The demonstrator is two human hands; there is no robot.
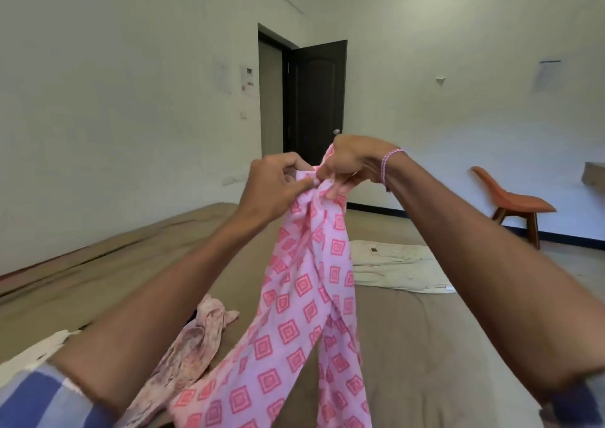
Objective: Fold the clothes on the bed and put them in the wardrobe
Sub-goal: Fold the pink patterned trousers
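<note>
Fabric hangs from both hands: the left grip (pixel 278 182) and the right grip (pixel 350 162) are each curled tight, pinching the top edge of the pink patterned garment (pixel 304 296) close together, raised above the bed (pixel 114 264). Held so, its length drops straight, probably to shake it out and find the edges before folding. A crumpled floral garment (pixel 193 339) lies on the bed just beside it, and a cream garment (pixel 393 264) lies flat farther off. No wardrobe shows.

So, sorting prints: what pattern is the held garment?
The garment: pink diamonds on pale pink; head view.
</note>
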